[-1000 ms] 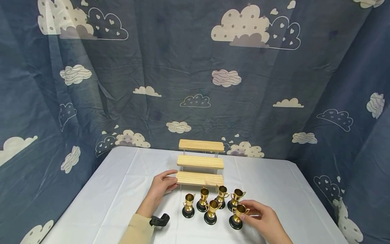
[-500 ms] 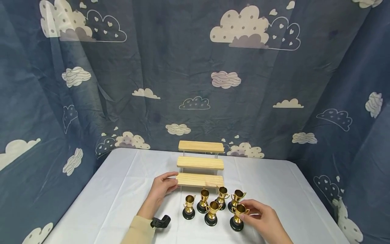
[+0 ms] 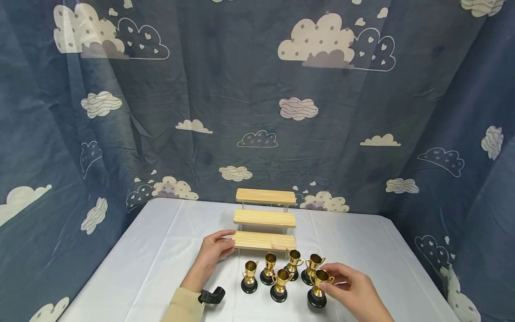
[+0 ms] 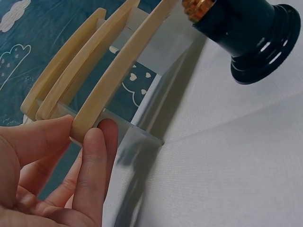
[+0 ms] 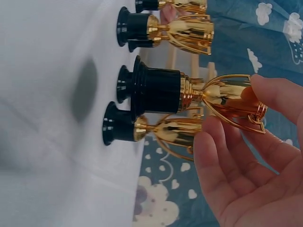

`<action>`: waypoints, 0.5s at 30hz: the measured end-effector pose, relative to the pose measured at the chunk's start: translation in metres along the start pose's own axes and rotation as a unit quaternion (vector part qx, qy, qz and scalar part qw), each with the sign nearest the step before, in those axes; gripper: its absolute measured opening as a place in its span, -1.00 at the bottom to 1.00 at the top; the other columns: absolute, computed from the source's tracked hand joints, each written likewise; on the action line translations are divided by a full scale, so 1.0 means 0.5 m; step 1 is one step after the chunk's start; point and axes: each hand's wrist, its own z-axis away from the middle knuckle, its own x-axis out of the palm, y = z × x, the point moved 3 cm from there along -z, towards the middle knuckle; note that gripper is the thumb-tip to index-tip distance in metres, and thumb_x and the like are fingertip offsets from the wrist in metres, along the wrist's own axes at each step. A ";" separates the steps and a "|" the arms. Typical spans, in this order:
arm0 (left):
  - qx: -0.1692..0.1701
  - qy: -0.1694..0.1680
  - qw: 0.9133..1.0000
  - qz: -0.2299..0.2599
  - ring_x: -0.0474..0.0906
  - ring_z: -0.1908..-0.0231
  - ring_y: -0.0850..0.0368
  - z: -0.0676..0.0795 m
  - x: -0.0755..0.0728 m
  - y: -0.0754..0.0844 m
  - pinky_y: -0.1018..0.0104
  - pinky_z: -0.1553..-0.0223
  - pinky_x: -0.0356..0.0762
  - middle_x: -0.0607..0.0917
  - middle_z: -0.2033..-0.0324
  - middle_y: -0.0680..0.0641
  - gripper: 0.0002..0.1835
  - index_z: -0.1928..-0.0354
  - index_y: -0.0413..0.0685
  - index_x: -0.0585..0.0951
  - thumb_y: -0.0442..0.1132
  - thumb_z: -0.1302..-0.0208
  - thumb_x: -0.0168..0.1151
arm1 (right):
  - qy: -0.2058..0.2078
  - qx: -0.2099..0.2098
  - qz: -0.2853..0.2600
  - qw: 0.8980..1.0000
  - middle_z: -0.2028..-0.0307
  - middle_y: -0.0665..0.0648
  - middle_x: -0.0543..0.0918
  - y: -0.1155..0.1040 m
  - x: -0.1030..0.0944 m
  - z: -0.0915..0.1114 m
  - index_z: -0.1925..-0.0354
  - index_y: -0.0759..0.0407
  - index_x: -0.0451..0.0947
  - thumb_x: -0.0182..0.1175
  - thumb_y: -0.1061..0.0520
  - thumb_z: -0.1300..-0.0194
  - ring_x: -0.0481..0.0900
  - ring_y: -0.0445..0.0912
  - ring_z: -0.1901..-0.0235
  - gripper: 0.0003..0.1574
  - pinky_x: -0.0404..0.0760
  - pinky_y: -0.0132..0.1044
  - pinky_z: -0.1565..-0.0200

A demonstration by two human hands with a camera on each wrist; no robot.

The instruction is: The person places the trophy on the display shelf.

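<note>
A small gold trophy with a black base is in my right hand. Thumb and fingers pinch its cup by the handles; in the right wrist view the black base hangs just above the white cloth, its shadow apart from it. My left hand holds the left end of the lowest board of a three-step wooden stand. In the left wrist view the thumb and fingers pinch that board end. Several matching trophies stand upright before the stand, one of them in the nearer row.
The middle board and top board rise behind on clear supports. A white cloth covers the table. Dark blue curtains with clouds enclose the back and sides. A black band is on the left wrist.
My right hand has lifted the trophy off the table and moved it slightly right. The left hand keeps its hold on the board. The head view has tilted up slightly.
</note>
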 end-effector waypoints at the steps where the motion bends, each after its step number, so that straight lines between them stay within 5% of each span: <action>1: -0.002 0.000 1.000 0.002 0.70 0.35 0.11 0.000 0.000 -0.001 0.24 0.16 0.74 0.69 0.27 -0.16 -0.57 -0.11 -0.21 0.67 -0.46 -0.15 0.39 | 0.002 -0.001 0.002 1.000 0.22 -0.03 0.70 -0.003 -0.002 0.001 0.04 0.07 0.68 0.56 0.03 -0.05 0.63 -0.14 0.27 -0.52 0.70 -0.35 0.23; 15: -0.003 -0.011 1.000 0.014 0.70 0.32 0.10 0.002 0.001 0.001 0.18 0.08 0.73 0.71 0.28 -0.13 -0.52 -0.17 -0.24 0.63 -0.46 -0.16 0.39 | 0.031 -0.056 0.002 0.998 0.18 -0.01 0.70 -0.040 -0.023 0.007 0.02 0.04 0.68 0.56 0.02 -0.07 0.65 -0.16 0.26 -0.52 0.71 -0.41 0.22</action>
